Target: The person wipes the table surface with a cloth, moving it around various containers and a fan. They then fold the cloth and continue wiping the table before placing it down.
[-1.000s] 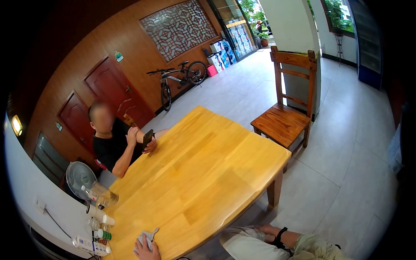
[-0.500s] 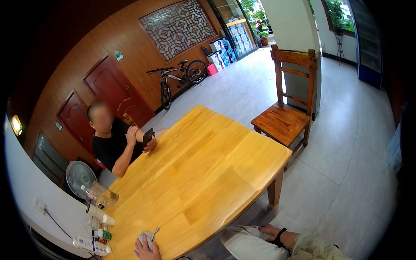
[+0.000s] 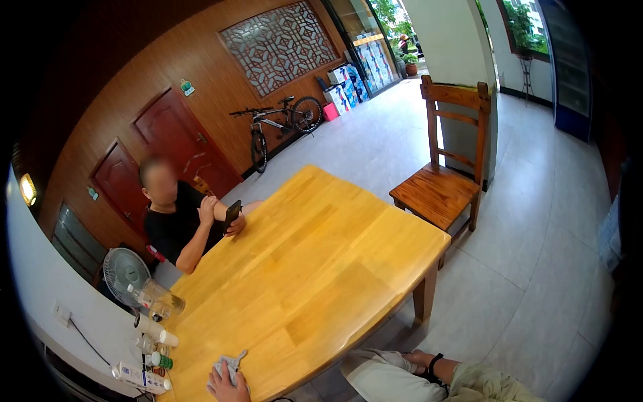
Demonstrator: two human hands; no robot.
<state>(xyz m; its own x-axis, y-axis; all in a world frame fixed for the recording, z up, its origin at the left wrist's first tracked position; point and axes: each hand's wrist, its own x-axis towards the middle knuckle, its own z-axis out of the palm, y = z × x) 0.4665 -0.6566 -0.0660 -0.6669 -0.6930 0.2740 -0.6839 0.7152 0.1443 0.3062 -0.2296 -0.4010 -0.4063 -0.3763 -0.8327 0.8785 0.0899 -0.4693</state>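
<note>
At the table's near edge, my left hand [image 3: 229, 387] grips a bunched grey cloth [image 3: 234, 362], its fingers bent over it and the cloth showing past the fingertips. The cloth lies on the yellow wooden table [image 3: 288, 261]. My right hand [image 3: 416, 360] rests by my knee on the light trousers [image 3: 382, 375], below the table's right side, with a black band at the wrist. Its fingers are partly hidden, so whether they are closed I cannot make out.
Bottles, a white carton [image 3: 137, 376], paper cups [image 3: 167, 338] and a clear pitcher [image 3: 167, 298] line the table's left edge. A fan [image 3: 126, 273] stands behind them. Across sits a person [image 3: 181, 218] holding a phone [image 3: 232, 212]. A wooden chair [image 3: 439, 191] is at the far right.
The view has shifted very slightly. Both my hands, the cloth and the seated person stay essentially where they were.
</note>
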